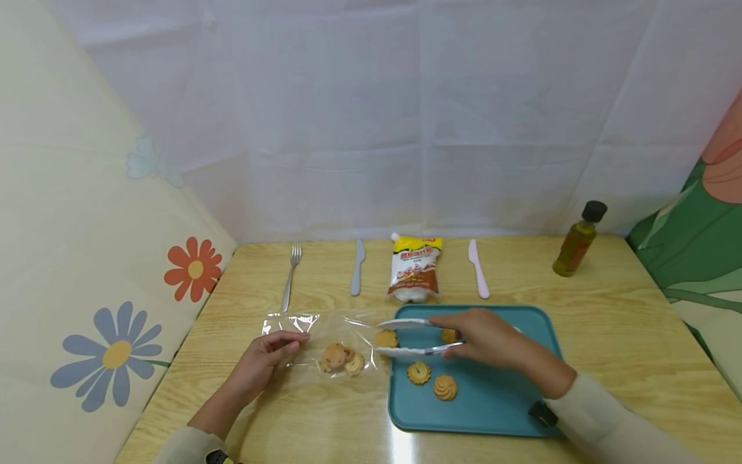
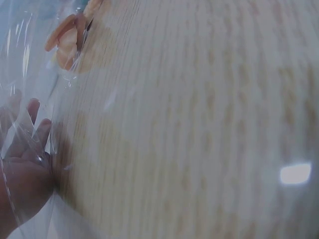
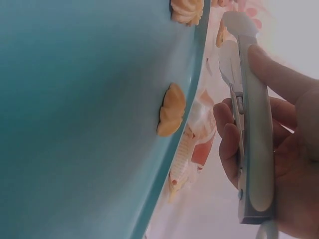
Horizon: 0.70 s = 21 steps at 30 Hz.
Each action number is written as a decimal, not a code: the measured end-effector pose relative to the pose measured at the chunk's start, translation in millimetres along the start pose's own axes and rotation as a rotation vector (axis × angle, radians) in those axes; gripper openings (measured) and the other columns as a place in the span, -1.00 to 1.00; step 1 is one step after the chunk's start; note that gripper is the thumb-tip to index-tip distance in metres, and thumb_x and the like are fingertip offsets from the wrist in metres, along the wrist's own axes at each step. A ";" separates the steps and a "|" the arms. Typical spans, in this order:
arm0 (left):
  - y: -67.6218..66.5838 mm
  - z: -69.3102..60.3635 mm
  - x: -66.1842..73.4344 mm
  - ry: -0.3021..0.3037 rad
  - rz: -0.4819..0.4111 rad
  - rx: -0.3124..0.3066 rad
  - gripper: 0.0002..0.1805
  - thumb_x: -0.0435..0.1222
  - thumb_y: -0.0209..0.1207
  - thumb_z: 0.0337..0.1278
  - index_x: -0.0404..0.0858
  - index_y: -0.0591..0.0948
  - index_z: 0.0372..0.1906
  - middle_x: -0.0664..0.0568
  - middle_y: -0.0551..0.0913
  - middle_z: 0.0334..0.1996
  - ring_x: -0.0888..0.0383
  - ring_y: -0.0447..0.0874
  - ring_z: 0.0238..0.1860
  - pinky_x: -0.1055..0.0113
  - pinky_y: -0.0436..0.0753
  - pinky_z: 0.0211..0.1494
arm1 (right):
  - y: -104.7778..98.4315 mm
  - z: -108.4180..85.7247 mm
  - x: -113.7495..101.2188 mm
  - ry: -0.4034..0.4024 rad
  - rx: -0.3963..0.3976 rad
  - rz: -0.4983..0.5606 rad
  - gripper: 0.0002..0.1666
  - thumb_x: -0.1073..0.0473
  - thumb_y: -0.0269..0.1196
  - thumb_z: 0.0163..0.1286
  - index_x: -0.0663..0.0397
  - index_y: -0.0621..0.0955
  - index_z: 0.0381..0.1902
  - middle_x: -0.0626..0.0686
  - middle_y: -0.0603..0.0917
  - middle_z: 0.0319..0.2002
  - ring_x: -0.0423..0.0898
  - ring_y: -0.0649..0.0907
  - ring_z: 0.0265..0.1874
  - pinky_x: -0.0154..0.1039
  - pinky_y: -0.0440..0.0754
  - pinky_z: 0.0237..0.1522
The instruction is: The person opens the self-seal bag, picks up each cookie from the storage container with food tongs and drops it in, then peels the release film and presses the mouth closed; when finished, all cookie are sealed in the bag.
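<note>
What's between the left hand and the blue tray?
A clear bag with cookies inside and, by the tray, another cookie between the tips of the tongs. The head view shows this.

Wood-grain tabletop [image 1: 626, 361]: bag [image 1: 324, 328] by left fingers [image 1: 290, 336], tray [image 1: 493, 409] under right fingers [image 1: 445, 320]; beyond both, fork [image 1: 292, 275], grey knife [image 1: 357, 270], pouch [image 1: 414, 265], pink knife [image 1: 478, 270], bottle [image 1: 575, 245].

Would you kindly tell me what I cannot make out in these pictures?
- Head view: one tray cookie is partly covered by the right hand, as are the handles of the tongs.
- Head view: the bagged cookies overlap, hiding their exact number.
- Head view: wording on the bottle is too blurred to read.
- Left wrist view: the left edge cuts off the clear bag.
</note>
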<state>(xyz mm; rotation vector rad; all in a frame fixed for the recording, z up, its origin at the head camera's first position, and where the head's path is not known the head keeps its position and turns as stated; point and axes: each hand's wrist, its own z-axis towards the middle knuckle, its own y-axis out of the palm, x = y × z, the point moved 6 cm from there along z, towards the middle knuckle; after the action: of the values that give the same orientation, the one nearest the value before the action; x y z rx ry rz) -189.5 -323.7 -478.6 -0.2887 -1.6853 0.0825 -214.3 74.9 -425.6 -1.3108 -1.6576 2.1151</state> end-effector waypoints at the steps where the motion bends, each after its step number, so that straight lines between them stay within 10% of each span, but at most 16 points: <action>1: 0.2 -0.1 0.2 0.002 0.000 0.001 -0.69 -0.40 0.19 0.44 -0.53 0.65 0.12 0.21 0.78 0.00 0.37 0.64 0.07 0.53 0.58 0.10 | 0.4 1.6 -1.1 -0.003 -0.001 -0.001 -0.27 0.00 0.46 0.33 -0.02 0.55 0.42 -0.14 0.75 -0.24 -0.33 0.57 -0.40 -0.29 0.56 -0.33; 15: 1.6 -1.4 3.1 0.015 0.002 0.001 -0.66 -0.39 0.18 0.45 -0.59 0.61 0.14 0.23 0.78 -0.02 0.38 0.63 0.06 0.54 0.57 0.10 | 10.0 25.1 -19.6 -0.077 -0.009 -0.022 -0.25 -0.06 0.46 0.32 0.00 0.55 0.42 -0.18 0.65 -0.39 -0.36 0.43 -0.56 -0.34 0.44 -0.45; 21: 1.2 -1.5 2.8 0.007 0.009 0.000 -0.66 -0.39 0.18 0.45 -0.57 0.62 0.15 0.25 0.77 -0.02 0.39 0.62 0.06 0.54 0.57 0.10 | 15.7 34.1 -30.1 -0.104 -0.008 -0.051 -0.26 -0.04 0.46 0.32 0.04 0.56 0.40 0.02 0.77 0.05 -0.28 0.61 -0.36 -0.21 0.60 -0.22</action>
<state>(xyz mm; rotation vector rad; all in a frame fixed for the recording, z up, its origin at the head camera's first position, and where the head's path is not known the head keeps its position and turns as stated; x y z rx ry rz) -188.1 -322.0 -476.0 -0.2967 -1.6775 0.0884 -214.0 26.9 -422.7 -1.1668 -1.7218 2.1834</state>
